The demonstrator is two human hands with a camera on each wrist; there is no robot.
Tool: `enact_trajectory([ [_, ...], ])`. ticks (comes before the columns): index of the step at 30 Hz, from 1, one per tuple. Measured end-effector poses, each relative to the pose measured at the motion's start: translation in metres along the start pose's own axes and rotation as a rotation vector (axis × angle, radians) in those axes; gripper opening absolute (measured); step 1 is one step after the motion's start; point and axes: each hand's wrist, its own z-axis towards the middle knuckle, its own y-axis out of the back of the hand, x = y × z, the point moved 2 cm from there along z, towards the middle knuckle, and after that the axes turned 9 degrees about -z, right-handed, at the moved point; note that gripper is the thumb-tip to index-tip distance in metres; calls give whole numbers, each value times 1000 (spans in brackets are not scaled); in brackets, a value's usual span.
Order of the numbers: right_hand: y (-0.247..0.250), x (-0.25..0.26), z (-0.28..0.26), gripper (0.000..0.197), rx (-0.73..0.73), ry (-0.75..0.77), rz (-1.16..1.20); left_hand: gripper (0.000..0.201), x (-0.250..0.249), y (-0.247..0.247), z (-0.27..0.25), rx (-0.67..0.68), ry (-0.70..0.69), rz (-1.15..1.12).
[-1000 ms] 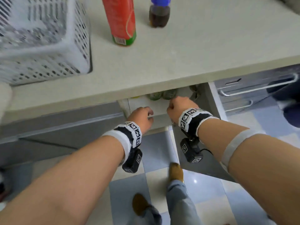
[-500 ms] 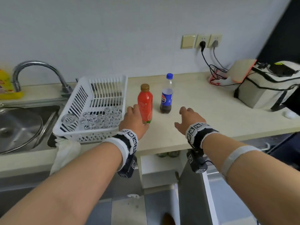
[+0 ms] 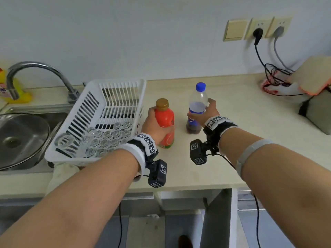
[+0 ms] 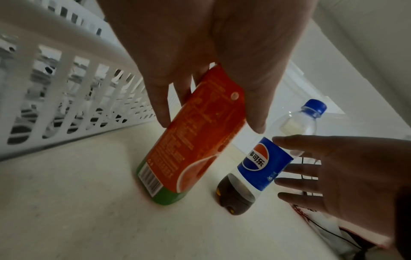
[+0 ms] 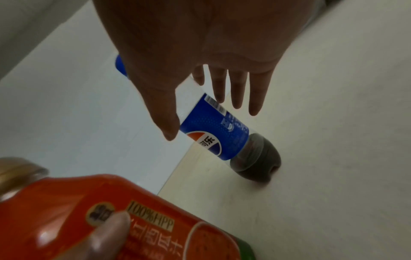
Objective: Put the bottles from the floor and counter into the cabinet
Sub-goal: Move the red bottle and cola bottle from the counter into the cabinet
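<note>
Bottles stand near the counter (image 3: pixel 241 140) centre. Red juice bottle (image 3: pixel 164 122), left: full, heavy; left hand (image 3: pixel 154 126) grasps its body. Cola bottle (image 3: pixel 195 111), right (nearly empty, light, tippy): right hand (image 3: pixel 207 113) spread around it, fingers straight. Half a second earlier, both hands hovered short.

Head view bright, even; edges bowed; wrist views dim, hands backlit, blurred.

red juice bottle (image 5: pixel 155 219) label "100%HPP", cola bottle (image 4: pixel 262 163) label perhaps "事可乐"
</note>
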Motion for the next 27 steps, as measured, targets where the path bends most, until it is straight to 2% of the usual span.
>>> enact_trajectory([
  [4,-2,-1,8,76,29,15,-84,84,6,-1,3,-26,-28,7],
  [8,-3,-13,-16,63,-58,33,-83,80,7,4,-9,4,-65,27],
  [13,3,-34,-80,60,-137,1,-48,77,15,16,-49,119,-119,42],
  [21,-4,-80,-221,60,-254,-121,42,81,31,39,-142,326,-230,79],
  [27,-31,-114,-285,61,-198,-205,-51,75,50,41,-188,490,-310,137],
])
